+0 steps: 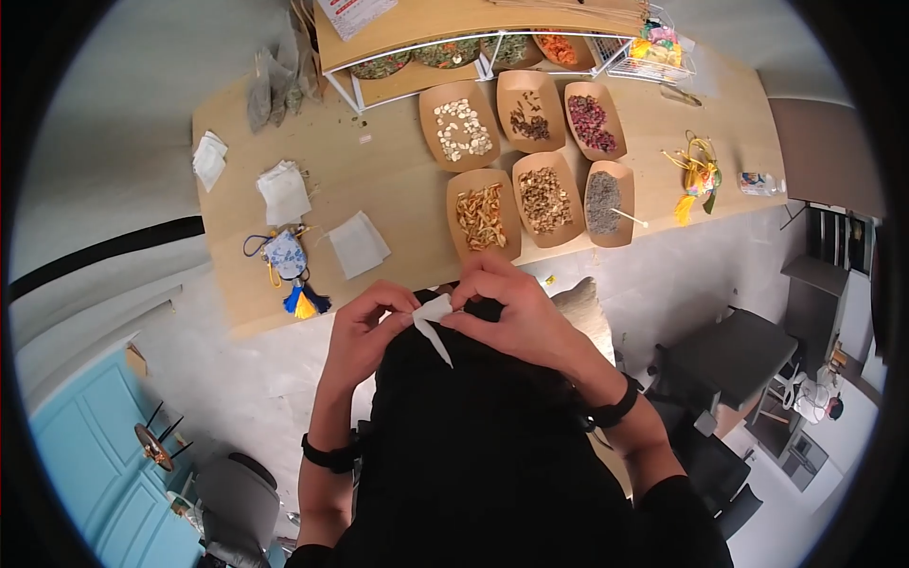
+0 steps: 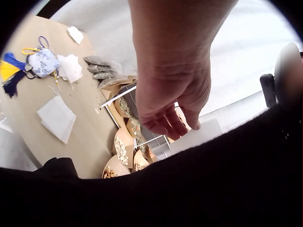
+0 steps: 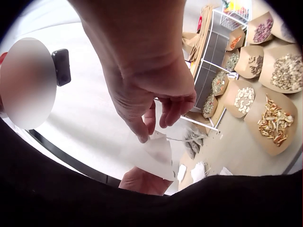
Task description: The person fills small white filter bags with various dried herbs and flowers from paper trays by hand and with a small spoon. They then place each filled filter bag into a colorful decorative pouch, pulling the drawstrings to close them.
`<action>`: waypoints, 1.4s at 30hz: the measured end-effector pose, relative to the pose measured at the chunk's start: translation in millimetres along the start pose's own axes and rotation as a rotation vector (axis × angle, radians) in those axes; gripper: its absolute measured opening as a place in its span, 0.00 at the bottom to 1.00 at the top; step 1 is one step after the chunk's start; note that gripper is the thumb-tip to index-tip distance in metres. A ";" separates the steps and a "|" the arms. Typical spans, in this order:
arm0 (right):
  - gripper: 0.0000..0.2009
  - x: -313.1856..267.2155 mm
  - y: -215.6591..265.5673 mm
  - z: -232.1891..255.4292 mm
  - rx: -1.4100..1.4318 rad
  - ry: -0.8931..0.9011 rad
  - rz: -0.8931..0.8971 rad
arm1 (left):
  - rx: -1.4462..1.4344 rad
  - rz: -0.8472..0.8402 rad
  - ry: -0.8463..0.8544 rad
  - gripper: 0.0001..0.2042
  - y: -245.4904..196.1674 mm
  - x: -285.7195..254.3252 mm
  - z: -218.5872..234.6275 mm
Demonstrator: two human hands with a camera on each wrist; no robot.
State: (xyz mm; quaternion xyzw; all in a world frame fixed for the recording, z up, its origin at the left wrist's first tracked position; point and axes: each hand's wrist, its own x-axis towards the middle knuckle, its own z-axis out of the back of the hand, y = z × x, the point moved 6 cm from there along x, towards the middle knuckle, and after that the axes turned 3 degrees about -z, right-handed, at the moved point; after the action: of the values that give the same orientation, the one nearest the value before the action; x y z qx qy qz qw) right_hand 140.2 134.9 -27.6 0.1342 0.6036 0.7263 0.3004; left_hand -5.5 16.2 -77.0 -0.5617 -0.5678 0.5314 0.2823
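Observation:
In front of the body, both hands hold a small white pouch with a thin string, its narrow end hanging downward in the head view. My left hand pinches one side between thumb and fingers. On the opposite side, my right hand pinches the upper edge. The right wrist view shows the pouch spread flat below the right fingertips, with the left hand behind it. In the left wrist view, the black shirt hides part of the pouch.
Several paper trays of dried herbs and petals stand on the wooden table. Left lie white pouches and a blue tasselled sachet. Right are a yellow tasselled sachet and a bottle. A rack stands behind.

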 end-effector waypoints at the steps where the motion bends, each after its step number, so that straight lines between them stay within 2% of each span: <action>1: 0.08 -1.2 1.4 -0.7 -0.022 0.003 0.024 | -0.018 0.002 -0.007 0.04 0.7 0.0 -0.7; 3: 0.07 -2.6 2.5 -0.7 -0.026 -0.011 0.043 | -0.014 -0.009 0.007 0.04 -0.5 1.0 -3.2; 5: 0.09 -4.8 -3.5 0.1 0.055 -0.026 -0.019 | -0.002 -0.006 0.021 0.04 -1.0 0.5 -4.2; 9: 0.09 -5.6 5.5 5.6 -0.002 -0.046 0.036 | 0.051 -0.025 0.093 0.05 -6.0 -3.0 -7.6; 11: 0.08 -7.9 24.9 8.3 -0.178 -0.083 0.263 | 0.061 0.015 0.081 0.08 -10.8 -4.1 -10.6; 12: 0.08 -8.9 29.7 9.6 -0.180 -0.085 0.267 | 0.037 0.035 0.058 0.13 -15.2 -5.2 -11.4; 13: 0.08 -12.6 37.0 8.1 -0.325 -0.089 0.303 | 0.038 0.033 0.060 0.13 -24.3 -5.7 -15.1; 14: 0.08 -16.8 41.4 5.3 -0.467 -0.093 0.334 | 0.257 -0.098 0.066 0.15 -43.3 -6.7 -20.7; 15: 0.08 -19.7 41.5 4.5 -0.463 -0.096 0.330 | 0.474 -0.228 0.072 0.17 -61.4 -8.6 -28.5; 16: 0.08 -23.1 42.3 2.2 -0.505 -0.093 0.343 | 0.537 -0.308 0.106 0.20 -75.0 -8.9 -38.3; 17: 0.08 -24.4 44.2 0.9 -0.549 -0.090 0.362 | 0.541 -0.307 0.105 0.20 -81.3 -7.4 -41.7; 19: 0.07 -25.5 48.0 4.0 -0.567 -0.089 0.358 | 0.899 -0.401 0.289 0.20 -88.2 -4.8 -61.0; 20: 0.07 -25.9 48.1 6.6 -0.587 -0.082 0.345 | 0.965 -0.428 0.236 0.13 -88.9 -2.1 -65.5; 24: 0.07 -27.5 40.4 19.8 -0.552 -0.089 0.340 | 1.098 -0.512 0.269 0.08 -78.2 5.0 -68.9; 26: 0.06 -28.5 29.4 25.0 -0.512 -0.040 0.245 | 1.085 -0.573 0.277 0.06 -72.9 4.7 -74.7; 30: 0.09 -27.6 15.4 30.5 -0.420 -0.058 0.239 | 0.947 -0.509 0.239 0.07 -65.2 10.0 -76.0; 32: 0.09 -28.6 4.8 32.0 -0.504 -0.035 0.255 | 0.871 -0.454 0.225 0.09 -62.3 10.2 -72.9; 36: 0.07 -30.0 -3.8 29.2 -0.596 0.033 0.219 | 0.901 -0.442 0.216 0.09 -58.4 9.8 -69.8; 38: 0.07 -31.7 3.9 25.4 -0.643 0.090 0.255 | 1.120 -0.513 0.361 0.08 -63.0 7.8 -82.3; 39: 0.07 -30.4 5.2 25.2 -0.643 0.099 0.255 | 1.116 -0.507 0.354 0.08 -65.0 8.9 -82.0; 41: 0.02 -30.2 8.9 21.4 -0.729 0.128 0.320 | 1.250 -0.433 0.505 0.07 -57.0 10.8 -85.0; 42: 0.02 -29.4 9.1 21.6 -0.727 0.132 0.320 | 1.249 -0.430 0.502 0.07 -55.4 12.3 -81.8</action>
State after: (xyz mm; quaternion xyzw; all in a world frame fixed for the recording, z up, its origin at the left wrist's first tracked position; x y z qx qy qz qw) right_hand 172.8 133.7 -8.9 0.0645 0.2966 0.9372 0.1721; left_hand 48.2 62.0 -6.9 -0.2756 -0.1728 0.5445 0.7731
